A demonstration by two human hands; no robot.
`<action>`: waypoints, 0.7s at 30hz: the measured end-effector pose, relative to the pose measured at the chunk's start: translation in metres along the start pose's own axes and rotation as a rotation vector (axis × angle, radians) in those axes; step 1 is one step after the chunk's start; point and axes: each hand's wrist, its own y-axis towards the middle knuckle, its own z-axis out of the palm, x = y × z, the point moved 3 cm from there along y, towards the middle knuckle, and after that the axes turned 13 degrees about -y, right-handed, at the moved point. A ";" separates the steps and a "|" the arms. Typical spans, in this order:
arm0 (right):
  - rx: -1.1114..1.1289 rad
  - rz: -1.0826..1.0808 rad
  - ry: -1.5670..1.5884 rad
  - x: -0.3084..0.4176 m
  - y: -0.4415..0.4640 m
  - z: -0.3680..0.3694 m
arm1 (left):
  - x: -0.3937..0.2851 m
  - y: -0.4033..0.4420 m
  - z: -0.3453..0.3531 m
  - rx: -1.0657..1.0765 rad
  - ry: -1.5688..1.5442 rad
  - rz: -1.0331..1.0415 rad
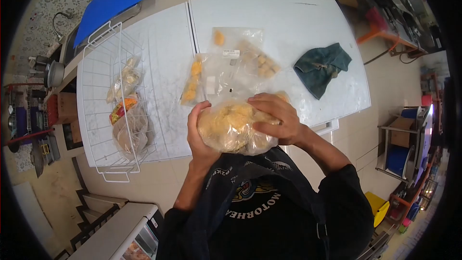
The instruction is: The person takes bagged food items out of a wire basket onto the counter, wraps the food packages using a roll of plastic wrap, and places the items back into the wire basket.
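A clear plastic bag (236, 127) filled with pale yellow food is held against the front of the body, above the near edge of the white surface. My left hand (198, 130) grips its left side. On its right side, my right hand (279, 118) lies with the fingers bent over the top. Beyond the hands, flat clear bags (224, 74) with a white label lie on the white surface. One bag (192, 82) at their left has yellow pieces inside, and another (263, 65) at the right holds tan pieces.
At left, a white wire basket (120, 166) holds bagged food (131, 130). A crumpled dark green cloth (322, 67) lies at right on the white freezer-like top (250, 9). A blue cover (110, 5) is at the back left, a metal rack (402, 137) at far right.
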 end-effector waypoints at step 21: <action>0.364 0.944 0.315 -0.016 0.018 0.013 | 0.079 -0.045 0.046 0.353 -1.751 -1.264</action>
